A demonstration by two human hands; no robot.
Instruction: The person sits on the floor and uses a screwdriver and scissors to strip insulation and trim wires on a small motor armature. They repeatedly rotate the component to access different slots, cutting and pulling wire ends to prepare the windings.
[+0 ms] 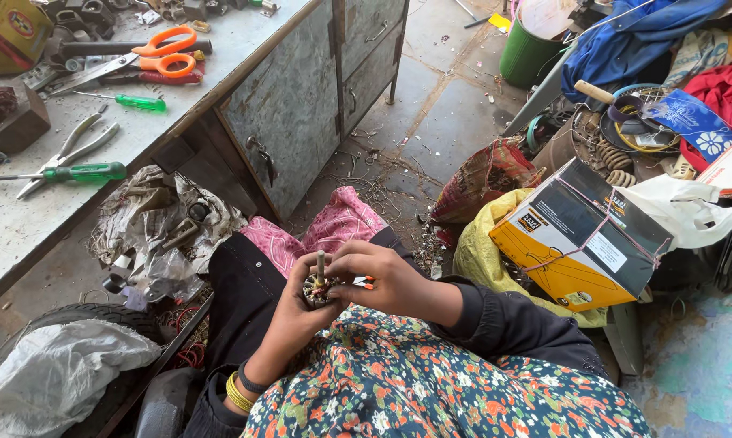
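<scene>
1. Your left hand (289, 312) grips the rotor (317, 289) over your lap, near centre, shaft upright.
2. Your right hand (390, 280) closes over its right side, pinching an orange-tipped tool (364, 282).
3. You seem mid-way working the windings; next likely calls for a steady hold and a fine tip.
4. Scissors (159, 53) lie far left on the bench (25, 219).

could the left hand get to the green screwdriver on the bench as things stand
Probably not straight away. The left hand is wrapped around the small motor rotor in the lap, and the green screwdriver lies up on the bench, well off to that side. Nothing blocks the path.
</scene>
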